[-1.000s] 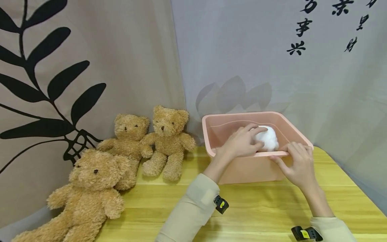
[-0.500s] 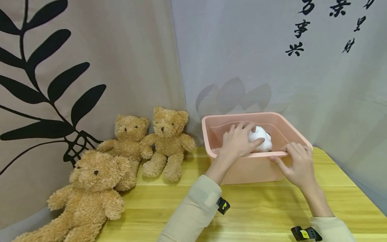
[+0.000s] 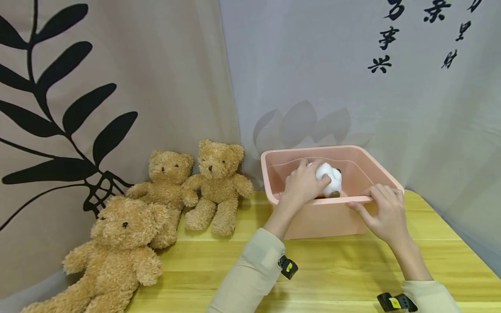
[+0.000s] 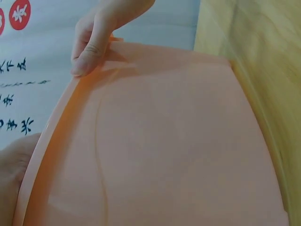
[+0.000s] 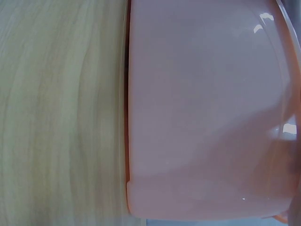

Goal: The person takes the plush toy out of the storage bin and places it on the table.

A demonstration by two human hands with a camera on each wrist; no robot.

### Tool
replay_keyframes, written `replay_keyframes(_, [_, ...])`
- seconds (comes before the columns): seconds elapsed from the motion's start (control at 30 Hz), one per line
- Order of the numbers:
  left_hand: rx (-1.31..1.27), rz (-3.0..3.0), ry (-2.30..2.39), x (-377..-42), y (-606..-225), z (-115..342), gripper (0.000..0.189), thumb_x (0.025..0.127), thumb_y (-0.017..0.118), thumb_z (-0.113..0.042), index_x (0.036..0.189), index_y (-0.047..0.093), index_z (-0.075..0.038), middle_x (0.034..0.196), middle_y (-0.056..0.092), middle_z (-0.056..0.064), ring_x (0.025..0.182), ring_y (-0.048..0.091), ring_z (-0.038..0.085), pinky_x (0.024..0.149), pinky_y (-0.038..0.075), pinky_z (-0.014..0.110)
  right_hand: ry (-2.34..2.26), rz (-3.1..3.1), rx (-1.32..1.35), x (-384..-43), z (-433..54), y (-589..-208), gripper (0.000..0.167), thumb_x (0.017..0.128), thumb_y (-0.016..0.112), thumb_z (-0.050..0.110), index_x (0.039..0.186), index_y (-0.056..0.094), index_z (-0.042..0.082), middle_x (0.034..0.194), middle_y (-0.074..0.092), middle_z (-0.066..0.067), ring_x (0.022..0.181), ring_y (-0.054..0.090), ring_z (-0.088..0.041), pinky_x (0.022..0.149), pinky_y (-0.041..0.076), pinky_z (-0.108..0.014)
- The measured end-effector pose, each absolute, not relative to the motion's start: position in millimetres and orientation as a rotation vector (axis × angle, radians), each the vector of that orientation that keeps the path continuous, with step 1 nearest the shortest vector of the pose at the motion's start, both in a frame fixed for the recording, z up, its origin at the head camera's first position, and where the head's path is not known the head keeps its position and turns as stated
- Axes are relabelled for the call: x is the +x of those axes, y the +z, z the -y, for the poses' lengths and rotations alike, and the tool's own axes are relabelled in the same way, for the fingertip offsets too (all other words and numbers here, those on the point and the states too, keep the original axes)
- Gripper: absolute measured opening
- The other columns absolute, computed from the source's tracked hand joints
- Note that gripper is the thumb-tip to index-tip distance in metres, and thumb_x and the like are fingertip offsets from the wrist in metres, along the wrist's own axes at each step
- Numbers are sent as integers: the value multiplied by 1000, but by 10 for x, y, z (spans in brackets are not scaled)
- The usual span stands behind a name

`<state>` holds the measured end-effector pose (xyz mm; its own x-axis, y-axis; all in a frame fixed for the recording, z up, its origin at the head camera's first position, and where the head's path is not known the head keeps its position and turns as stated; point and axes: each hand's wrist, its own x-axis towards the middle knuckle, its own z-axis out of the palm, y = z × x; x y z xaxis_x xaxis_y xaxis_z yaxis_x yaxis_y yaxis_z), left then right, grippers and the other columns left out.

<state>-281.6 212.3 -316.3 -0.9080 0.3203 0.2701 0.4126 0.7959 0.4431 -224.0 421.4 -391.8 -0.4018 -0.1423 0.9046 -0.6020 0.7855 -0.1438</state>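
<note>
Inside the pink plastic bin (image 3: 325,221), a white plush toy (image 3: 329,179) with small brown and dark patches shows above the near rim. My left hand (image 3: 303,184) reaches over that rim and grips the toy's left side, thumb at the front; the rest of the toy is hidden by the hand and the bin wall. At the bin's near right corner, my right hand (image 3: 385,211) holds the rim with the thumb outside. The left wrist view shows the bin's outer wall (image 4: 178,136), with the right hand (image 4: 94,47) on its rim. Bin wall (image 5: 207,103) fills most of the right wrist view.
Three tan teddy bears lean at the left: one in front (image 3: 117,243), one behind it (image 3: 170,178), one beside the bin (image 3: 219,182). All stand on a yellow wooden table (image 3: 188,278). A fabric backdrop (image 3: 176,78) with leaf and character prints closes the back.
My left hand has shifted left within the bin, and the white plush toy has moved left and turned with it, showing its brown patch. The right hand has stayed on the rim.
</note>
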Motion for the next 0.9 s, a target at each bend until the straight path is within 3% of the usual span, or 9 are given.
replay_keyframes(0.1, [-561, 2837, -765, -2799, -3154, -2112, 50, 98, 55, -52, 145, 52, -36, 126, 58, 7, 99, 63, 27, 75, 52, 41, 562, 1952, 562, -2250, -4218, -3924, 67, 91, 55, 70, 77, 57, 5, 71, 53, -4, 69, 44, -23, 77, 26, -42])
replay_keyframes(0.23, [-528, 2853, -795, -2794, -3146, -2102, 60, 92, 60, -63, 144, 51, -34, 117, 63, 7, 100, 63, 28, 73, 52, 40, 557, 1956, 562, -2257, -4222, -3929, 67, 91, 55, 71, 77, 57, 6, 70, 52, -4, 69, 44, -22, 77, 26, -43])
replay_keyframes(0.47, [-546, 2799, -956, -2812, -3177, -2084, 51, 87, 70, -48, 133, 55, -30, 103, 65, 2, 86, 62, 23, 63, 47, 34, 534, 1995, 552, -2230, -4229, -3915, 67, 92, 54, 70, 78, 56, 4, 71, 52, -5, 70, 43, -23, 76, 26, -45])
replay_keyframes(0.9, [-641, 2622, -1105, -2783, -3153, -2015, 35, 87, 72, -34, 118, 57, -29, 109, 58, 2, 81, 58, 20, 61, 47, 27, 554, 1957, 555, -2251, -4211, -3924, 68, 90, 55, 71, 77, 56, 4, 69, 51, -6, 69, 43, -23, 76, 26, -46])
